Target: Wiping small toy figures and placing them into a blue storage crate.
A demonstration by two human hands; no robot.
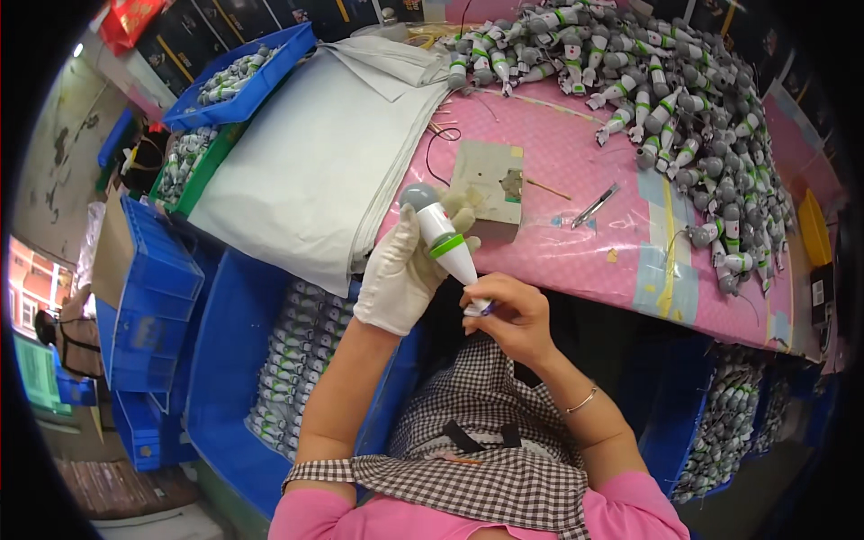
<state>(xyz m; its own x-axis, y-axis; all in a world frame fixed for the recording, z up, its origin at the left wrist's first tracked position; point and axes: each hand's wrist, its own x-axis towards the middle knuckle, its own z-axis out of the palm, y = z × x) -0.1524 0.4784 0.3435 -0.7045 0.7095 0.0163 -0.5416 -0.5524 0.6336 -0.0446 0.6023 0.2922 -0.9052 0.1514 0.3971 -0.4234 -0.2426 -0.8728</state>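
Note:
In the middle, my left hand (393, 281), in a white glove, is wrapped round a rocket-shaped toy (436, 223). The toy has a rounded grey head, a white body and a bright green ring, and it tapers to a white tip pointing down and right. At that tip my bare right hand (515, 317) is closed in a pinch. Between its fingers shows a small white and purple bit (479, 308), and I cannot tell whether it is part of the toy. Just beyond the left hand stands a grey box (486, 166) with an opening in its side.
A large heap of similar toys (661, 85) covers the table's far right. A thin stick (548, 188) and a pen-like tool (595, 206) lie nearer. White sheets (297, 153) cover the left side. Blue bins (211, 387) holding toys stand below the table on both sides.

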